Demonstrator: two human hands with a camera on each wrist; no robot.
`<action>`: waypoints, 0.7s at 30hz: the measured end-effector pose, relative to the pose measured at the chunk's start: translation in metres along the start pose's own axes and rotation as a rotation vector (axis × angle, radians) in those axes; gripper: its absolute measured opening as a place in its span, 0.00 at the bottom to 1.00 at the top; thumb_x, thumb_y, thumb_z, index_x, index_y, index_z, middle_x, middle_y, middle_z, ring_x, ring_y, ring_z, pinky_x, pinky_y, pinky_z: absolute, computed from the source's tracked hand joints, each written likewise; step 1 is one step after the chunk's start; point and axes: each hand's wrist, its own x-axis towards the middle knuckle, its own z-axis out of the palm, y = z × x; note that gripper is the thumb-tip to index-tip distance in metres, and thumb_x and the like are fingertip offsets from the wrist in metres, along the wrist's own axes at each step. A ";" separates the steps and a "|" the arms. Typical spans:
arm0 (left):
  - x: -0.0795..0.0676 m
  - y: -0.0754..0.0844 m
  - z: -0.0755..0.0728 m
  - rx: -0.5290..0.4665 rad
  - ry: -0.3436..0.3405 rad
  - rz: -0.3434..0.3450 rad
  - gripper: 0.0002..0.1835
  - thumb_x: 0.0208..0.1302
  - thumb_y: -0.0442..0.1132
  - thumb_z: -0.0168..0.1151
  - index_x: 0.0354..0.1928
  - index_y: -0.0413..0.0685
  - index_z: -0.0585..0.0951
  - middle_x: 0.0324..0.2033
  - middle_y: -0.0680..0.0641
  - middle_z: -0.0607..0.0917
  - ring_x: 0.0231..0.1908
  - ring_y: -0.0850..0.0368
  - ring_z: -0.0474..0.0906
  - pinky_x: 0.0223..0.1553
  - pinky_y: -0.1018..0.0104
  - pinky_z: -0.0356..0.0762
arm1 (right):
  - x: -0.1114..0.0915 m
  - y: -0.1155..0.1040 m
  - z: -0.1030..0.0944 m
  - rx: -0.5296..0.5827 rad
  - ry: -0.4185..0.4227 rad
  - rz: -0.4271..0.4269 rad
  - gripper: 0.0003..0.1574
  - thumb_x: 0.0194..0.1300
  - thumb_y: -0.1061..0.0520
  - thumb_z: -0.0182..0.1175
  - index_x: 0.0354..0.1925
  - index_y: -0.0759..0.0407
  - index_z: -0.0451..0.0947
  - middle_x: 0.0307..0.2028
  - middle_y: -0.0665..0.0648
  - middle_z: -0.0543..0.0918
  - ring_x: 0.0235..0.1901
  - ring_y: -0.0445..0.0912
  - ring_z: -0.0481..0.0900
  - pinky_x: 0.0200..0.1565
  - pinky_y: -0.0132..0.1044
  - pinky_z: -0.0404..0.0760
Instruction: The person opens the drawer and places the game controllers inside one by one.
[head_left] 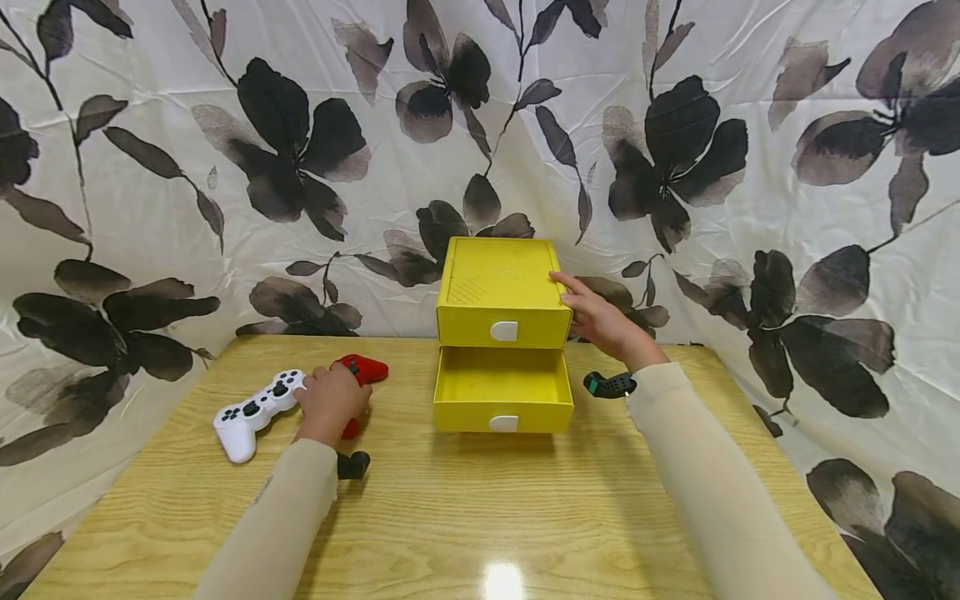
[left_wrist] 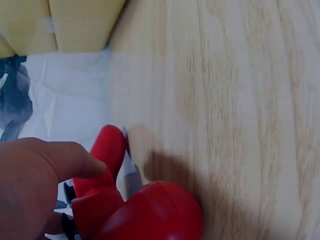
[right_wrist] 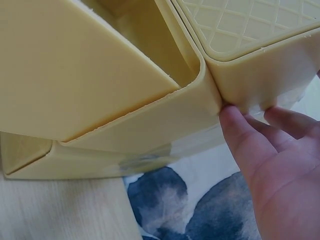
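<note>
1. Red controller: lies on the wooden table, left of centre in the frame, under the left hand; one red grip projects to the hand's right and another red part shows below it.
2. Left hand: fingers bent over the red controller and gripping it; a digit presses on its red shell in the left wrist view. The full grip is partly hidden.
3. White controller: rests just beside the left hand, on its left in the frame.
4. Yellow drawer unit: stands at frame centre, immediately left of the right hand.
5. Right hand: fingers extended and somewhat spread, fingertips touching the unit's right side and upper edge; nothing is pinched.
6. Lower drawer: pulled out toward the viewer, its interior visible.
7. Floral cloth: hangs behind the table.
</note>
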 end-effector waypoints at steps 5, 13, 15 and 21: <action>0.005 -0.002 0.002 0.022 -0.016 -0.012 0.31 0.65 0.49 0.56 0.55 0.25 0.72 0.53 0.21 0.70 0.53 0.25 0.64 0.54 0.32 0.61 | 0.000 0.000 0.001 0.004 -0.005 -0.003 0.36 0.75 0.45 0.40 0.76 0.40 0.43 0.77 0.54 0.43 0.74 0.57 0.52 0.73 0.59 0.49; 0.005 -0.001 0.000 0.034 -0.014 0.022 0.24 0.63 0.46 0.58 0.49 0.28 0.77 0.49 0.22 0.73 0.49 0.28 0.66 0.50 0.35 0.65 | 0.000 -0.001 0.001 0.009 -0.002 0.003 0.36 0.76 0.45 0.40 0.76 0.40 0.43 0.77 0.54 0.44 0.74 0.57 0.52 0.73 0.59 0.49; 0.003 0.000 -0.001 0.029 -0.009 0.037 0.24 0.62 0.45 0.59 0.48 0.28 0.78 0.48 0.23 0.73 0.49 0.28 0.66 0.51 0.36 0.65 | -0.001 -0.001 0.001 0.009 -0.002 0.002 0.36 0.76 0.45 0.40 0.76 0.40 0.43 0.77 0.54 0.44 0.74 0.57 0.52 0.73 0.59 0.49; -0.001 0.005 -0.004 0.020 0.007 0.083 0.27 0.59 0.46 0.62 0.49 0.26 0.77 0.47 0.24 0.74 0.49 0.28 0.69 0.52 0.37 0.68 | -0.001 -0.002 0.001 0.004 -0.002 -0.002 0.36 0.76 0.45 0.39 0.76 0.40 0.43 0.77 0.53 0.43 0.74 0.56 0.52 0.73 0.59 0.49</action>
